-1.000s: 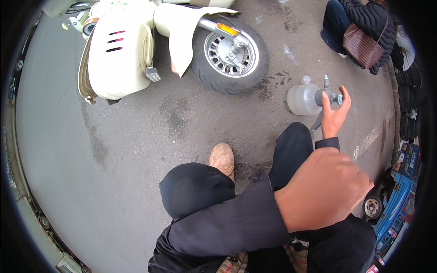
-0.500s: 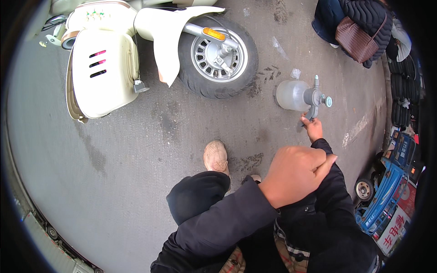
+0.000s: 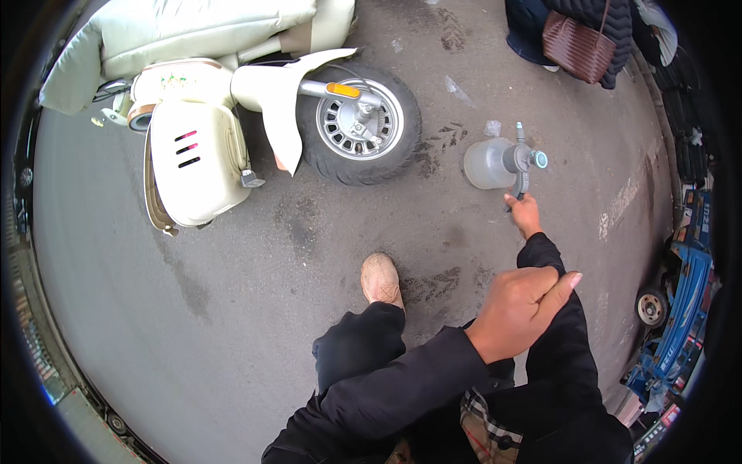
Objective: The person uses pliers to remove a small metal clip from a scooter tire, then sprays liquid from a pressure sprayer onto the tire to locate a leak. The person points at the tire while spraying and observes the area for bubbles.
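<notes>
My right hand [image 3: 525,215] reaches forward with its fingers curled around the grey handle of a pump spray bottle [image 3: 487,164]. The bottle has a cloudy, translucent body and a grey head with pale-blue ends. Its base points left and its head right; whether it touches the ground I cannot tell. Nearer to me, my left hand [image 3: 512,311] is closed, its back up and thumb pressed against the bent forefinger, in front of my right sleeve [image 3: 568,332]. What its fingers hold, if anything, is hidden.
A cream scooter [image 3: 202,155] lies ahead on the left, its front wheel [image 3: 359,127] facing me, beside a pale quilted cover [image 3: 193,35]. A person with a woven brown bag [image 3: 578,46] is at upper right. Tyres [image 3: 684,116] and a blue vehicle [image 3: 684,301] line the right edge.
The view has shifted, so the scooter sits lower and more of the quilted cover shows. My right hand still grips the sprayer handle, and my left hand is still closed.
</notes>
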Available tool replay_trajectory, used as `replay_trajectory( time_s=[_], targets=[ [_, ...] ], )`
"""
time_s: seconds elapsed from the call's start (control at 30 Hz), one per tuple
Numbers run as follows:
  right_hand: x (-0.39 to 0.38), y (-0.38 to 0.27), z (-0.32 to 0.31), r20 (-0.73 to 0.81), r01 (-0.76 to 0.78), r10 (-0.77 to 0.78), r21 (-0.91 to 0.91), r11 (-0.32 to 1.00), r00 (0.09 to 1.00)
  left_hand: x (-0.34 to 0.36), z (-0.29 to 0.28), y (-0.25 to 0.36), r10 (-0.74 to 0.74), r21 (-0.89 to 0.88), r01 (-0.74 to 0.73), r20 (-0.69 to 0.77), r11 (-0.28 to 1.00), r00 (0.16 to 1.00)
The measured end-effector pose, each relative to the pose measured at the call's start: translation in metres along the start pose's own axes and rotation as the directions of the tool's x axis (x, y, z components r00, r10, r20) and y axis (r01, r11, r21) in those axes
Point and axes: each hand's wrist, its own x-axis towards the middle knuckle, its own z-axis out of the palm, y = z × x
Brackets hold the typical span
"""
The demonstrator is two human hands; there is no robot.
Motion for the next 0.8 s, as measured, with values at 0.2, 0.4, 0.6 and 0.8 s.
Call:
replay_trajectory(
  time_s=[0.2, 0.4, 0.6, 0.8],
  targets=[
    [-0.068, 0.031, 0.038, 0.006, -0.025, 0.025, 0.075, 0.997, 1.0, -0.074, 0.009, 0.011, 0.036, 0.133, -0.033, -0.016, 0.991, 0.999],
    [-0.124, 0.049, 0.032, 0.108, 0.079, -0.114, 0.29, 0.954, 0.988, -0.083, 0.005, -0.025, -0.043, -0.011, 0.043, -0.001, 0.999, 0.999],
    [-0.134, 0.044, 0.076, 0.055, 0.158, -0.235, 0.593, 0.79, 0.97, -0.131, -0.004, -0.026, 0.406, 0.183, -0.424, 0.129, 0.887, 0.905],
    [-0.176, 0.009, 0.032, 0.174, -0.091, -0.047, 0.703, 0.706, 0.984, -0.17, -0.01, -0.019, 0.395, 0.282, -0.432, 0.178, 0.857, 0.901]
  ],
)
